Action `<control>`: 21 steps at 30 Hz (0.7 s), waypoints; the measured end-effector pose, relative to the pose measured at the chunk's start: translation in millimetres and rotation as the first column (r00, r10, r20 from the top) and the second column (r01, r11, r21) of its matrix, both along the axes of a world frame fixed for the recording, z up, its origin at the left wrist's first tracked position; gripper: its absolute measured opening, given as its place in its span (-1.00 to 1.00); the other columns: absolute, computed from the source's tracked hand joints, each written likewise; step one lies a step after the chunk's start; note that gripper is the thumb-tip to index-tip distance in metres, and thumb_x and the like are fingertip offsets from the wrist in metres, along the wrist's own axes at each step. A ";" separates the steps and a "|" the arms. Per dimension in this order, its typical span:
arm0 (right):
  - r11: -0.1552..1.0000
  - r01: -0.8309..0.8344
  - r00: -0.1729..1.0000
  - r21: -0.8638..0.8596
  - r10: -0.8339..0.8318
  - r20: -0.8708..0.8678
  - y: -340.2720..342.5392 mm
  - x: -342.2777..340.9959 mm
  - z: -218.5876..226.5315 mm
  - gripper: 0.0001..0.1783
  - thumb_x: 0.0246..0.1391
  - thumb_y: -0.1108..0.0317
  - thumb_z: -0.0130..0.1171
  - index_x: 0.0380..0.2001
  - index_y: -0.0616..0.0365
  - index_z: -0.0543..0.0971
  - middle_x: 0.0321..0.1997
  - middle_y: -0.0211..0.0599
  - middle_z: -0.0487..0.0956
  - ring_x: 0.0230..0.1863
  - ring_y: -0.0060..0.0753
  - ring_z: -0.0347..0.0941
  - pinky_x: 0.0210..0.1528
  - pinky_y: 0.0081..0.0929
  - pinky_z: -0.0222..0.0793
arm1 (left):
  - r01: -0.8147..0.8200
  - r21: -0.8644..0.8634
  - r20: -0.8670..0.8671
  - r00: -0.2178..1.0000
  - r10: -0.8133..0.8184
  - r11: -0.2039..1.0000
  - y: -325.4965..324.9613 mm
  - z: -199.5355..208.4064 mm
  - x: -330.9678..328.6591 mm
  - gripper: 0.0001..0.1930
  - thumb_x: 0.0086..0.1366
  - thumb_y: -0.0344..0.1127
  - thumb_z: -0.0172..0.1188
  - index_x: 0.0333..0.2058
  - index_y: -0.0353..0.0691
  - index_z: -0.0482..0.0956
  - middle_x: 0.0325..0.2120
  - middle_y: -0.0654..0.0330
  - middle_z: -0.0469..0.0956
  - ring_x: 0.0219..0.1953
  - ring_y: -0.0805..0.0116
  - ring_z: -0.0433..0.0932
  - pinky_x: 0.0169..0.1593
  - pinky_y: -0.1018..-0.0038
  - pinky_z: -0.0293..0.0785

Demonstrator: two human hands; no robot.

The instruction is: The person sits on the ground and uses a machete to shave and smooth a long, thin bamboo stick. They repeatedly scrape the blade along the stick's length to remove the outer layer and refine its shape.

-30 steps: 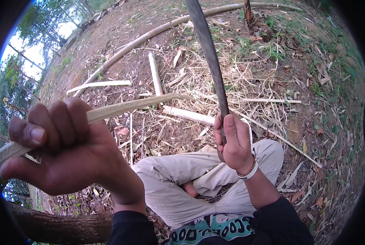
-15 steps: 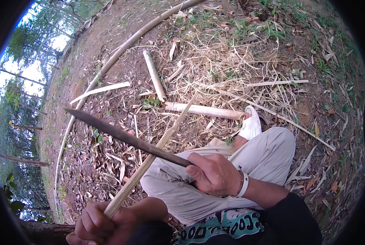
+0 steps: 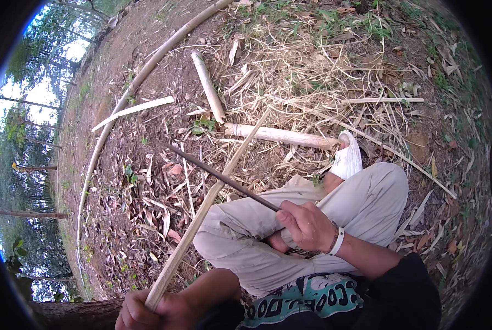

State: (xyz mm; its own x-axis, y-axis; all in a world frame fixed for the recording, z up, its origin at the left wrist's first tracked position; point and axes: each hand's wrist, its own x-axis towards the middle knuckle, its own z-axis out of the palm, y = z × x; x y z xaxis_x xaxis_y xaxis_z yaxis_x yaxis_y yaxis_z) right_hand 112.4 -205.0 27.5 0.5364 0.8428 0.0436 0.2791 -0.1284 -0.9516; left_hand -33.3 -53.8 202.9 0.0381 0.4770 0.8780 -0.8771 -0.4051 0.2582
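My left hand (image 3: 155, 312), low at the left, is closed round the thick end of a pale split-bamboo stick (image 3: 181, 254). The stick slants up and away to the right, with a notched step partway along and a narrower far part. My right hand (image 3: 309, 225) grips a long dark knife (image 3: 243, 188), its handle hidden in the fist. The blade points up and left and crosses the stick near the step, seen nearly edge-on, so it looks thin. Whether the blade touches the stick I cannot tell.
My crossed legs (image 3: 361, 206) are in front of me, near a cut bamboo piece (image 3: 282, 135). Another piece (image 3: 207, 85) lies farther off. Pale shavings (image 3: 323, 71) cover the ground beyond. A long bamboo pole (image 3: 141, 74) curves along the left.
The knife has shifted right and turned from showing its broad side to nearly edge-on. My right hand has risen slightly to the right. The left hand has moved a little right and down with the stick.
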 end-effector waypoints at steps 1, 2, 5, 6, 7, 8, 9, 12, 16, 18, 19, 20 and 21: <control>0.999 0.030 0.999 -0.033 -0.031 -0.027 0.5 5.7 -11.5 -0.67 0.28 0.14 0.01 -0.44 0.19 0.41 -0.69 0.00 0.43 -0.58 0.18 0.43 -0.52 -0.04 0.28 | 0.044 -0.004 0.008 0.999 -0.044 0.999 3.7 -2.1 -4.8 -0.61 0.34 -0.02 -0.07 -0.54 -0.18 0.26 -0.76 0.46 0.03 -0.77 0.64 -0.11 -0.63 0.58 -0.18; 0.997 0.054 0.997 -0.055 -0.057 -0.056 5.9 9.1 -12.9 -0.67 0.27 0.14 0.03 -0.44 0.18 0.41 -0.69 -0.01 0.43 -0.58 0.18 0.43 -0.52 -0.04 0.28 | 0.084 0.003 0.012 0.996 -0.084 0.996 11.0 -2.9 -12.7 -0.74 0.25 -0.22 -0.02 -0.58 -0.16 0.24 -0.77 0.45 0.05 -0.78 0.64 -0.08 -0.62 0.58 -0.15; 0.997 -0.066 0.997 0.031 0.067 -0.042 -8.3 -3.4 16.5 -0.64 0.30 0.13 -0.03 -0.44 0.21 0.41 -0.69 0.00 0.43 -0.58 0.19 0.42 -0.52 -0.04 0.28 | 0.138 0.000 0.002 0.990 -0.138 0.990 20.9 -4.4 -23.2 -0.80 0.11 -0.46 -0.02 -0.63 -0.12 0.18 -0.79 0.44 0.06 -0.79 0.62 -0.04 -0.61 0.58 -0.12; 0.992 -0.104 0.995 0.073 0.104 -0.008 -11.6 -6.7 19.1 -0.63 0.31 0.13 -0.06 -0.44 0.22 0.41 -0.69 0.01 0.43 -0.58 0.20 0.41 -0.52 -0.04 0.28 | 0.150 -0.008 -0.004 0.989 -0.150 0.989 23.1 -4.2 -22.7 -0.80 0.09 -0.49 -0.05 -0.64 -0.12 0.16 -0.79 0.44 0.05 -0.79 0.62 -0.04 -0.61 0.58 -0.11; 0.996 -0.083 0.996 0.043 0.081 0.042 -11.4 -7.9 8.7 -0.64 0.31 0.14 -0.05 -0.43 0.23 0.42 -0.69 0.00 0.43 -0.58 0.18 0.42 -0.52 -0.06 0.28 | 0.080 -0.015 -0.006 0.997 -0.080 0.997 20.5 -3.8 -17.0 -0.78 0.20 -0.26 -0.09 -0.59 -0.14 0.21 -0.77 0.45 0.04 -0.77 0.62 -0.07 -0.61 0.58 -0.14; 0.999 -0.043 0.999 -0.017 0.043 0.022 -9.6 -6.5 -5.6 -0.65 0.30 0.14 -0.03 -0.44 0.22 0.41 -0.69 -0.01 0.43 -0.58 0.17 0.42 -0.53 -0.07 0.28 | 0.006 -0.025 -0.002 1.000 -0.006 1.000 14.1 -3.1 -9.0 -0.63 0.32 -0.03 -0.13 -0.55 -0.17 0.25 -0.76 0.45 0.02 -0.76 0.63 -0.10 -0.61 0.58 -0.17; 0.997 -0.004 1.000 -0.078 0.004 0.006 -6.2 -3.4 -21.6 -0.65 0.28 0.14 0.00 -0.44 0.21 0.41 -0.69 -0.02 0.43 -0.59 0.15 0.43 -0.53 -0.07 0.28 | -0.067 -0.036 0.001 0.998 0.067 0.997 10.1 -2.6 -5.4 -0.45 0.43 0.20 -0.16 -0.50 -0.20 0.29 -0.74 0.46 0.01 -0.74 0.64 -0.13 -0.62 0.58 -0.20; 0.998 -0.043 0.995 -0.051 0.039 -0.091 -7.7 2.7 -7.9 -0.65 0.28 0.12 0.01 -0.44 0.19 0.43 -0.68 -0.04 0.44 -0.58 0.15 0.43 -0.53 -0.09 0.28 | -0.035 -0.031 -0.001 0.999 0.035 0.999 11.0 -5.5 -7.9 -0.45 0.44 0.20 -0.17 -0.49 -0.19 0.30 -0.74 0.46 0.00 -0.75 0.64 -0.13 -0.63 0.60 -0.20; 0.997 -0.070 0.996 -0.013 0.071 0.056 -6.9 -0.7 2.2 -0.58 0.33 0.07 -0.10 -0.38 0.23 0.48 -0.64 0.03 0.48 -0.53 0.20 0.44 -0.45 -0.07 0.32 | -0.160 -0.071 -0.038 0.987 0.157 0.985 29.9 -5.3 -30.2 -0.73 0.20 -0.39 -0.04 -0.68 -0.16 0.23 -0.79 0.40 0.15 -0.79 0.56 0.11 -0.61 0.58 0.02; 0.993 0.046 0.999 -0.110 -0.047 -0.007 12.7 13.6 -42.2 -0.55 0.33 0.03 -0.12 -0.37 0.23 0.49 -0.63 0.05 0.48 -0.49 0.20 0.46 -0.40 -0.04 0.34 | -0.307 -0.105 -0.046 0.952 0.304 0.946 27.4 -2.2 -28.4 -0.66 0.27 -0.33 -0.04 -0.71 -0.20 0.28 -0.79 0.38 0.24 -0.78 0.52 0.20 -0.61 0.58 0.11; 0.978 0.118 0.993 -0.170 -0.115 0.028 22.4 30.6 -76.7 -0.52 0.33 0.01 -0.13 -0.37 0.23 0.50 -0.62 0.06 0.49 -0.47 0.21 0.47 -0.37 -0.02 0.34 | -0.368 -0.126 -0.052 0.930 0.364 0.921 25.3 -0.5 -24.9 -0.62 0.30 -0.30 -0.04 -0.72 -0.21 0.30 -0.79 0.36 0.28 -0.78 0.51 0.25 -0.61 0.58 0.16; 0.954 0.193 0.981 -0.230 -0.184 0.061 24.6 44.3 -99.4 -0.50 0.33 -0.02 -0.14 -0.37 0.22 0.51 -0.62 0.07 0.49 -0.45 0.23 0.47 -0.34 0.00 0.34 | -0.286 -0.124 -0.024 0.958 0.285 0.950 22.3 0.1 -18.7 -0.60 0.34 -0.13 -0.07 -0.65 -0.21 0.30 -0.77 0.39 0.18 -0.78 0.55 0.12 -0.64 0.60 0.04; 0.964 0.179 0.984 -0.197 -0.176 0.033 26.1 46.0 -93.5 -0.49 0.33 -0.02 -0.14 -0.39 0.22 0.52 -0.62 0.08 0.49 -0.45 0.23 0.48 -0.34 0.01 0.35 | -0.220 -0.110 0.004 0.975 0.222 0.969 18.5 -0.4 -14.2 -0.54 0.38 0.04 -0.11 -0.57 -0.20 0.31 -0.76 0.42 0.09 -0.77 0.60 -0.01 -0.66 0.61 -0.08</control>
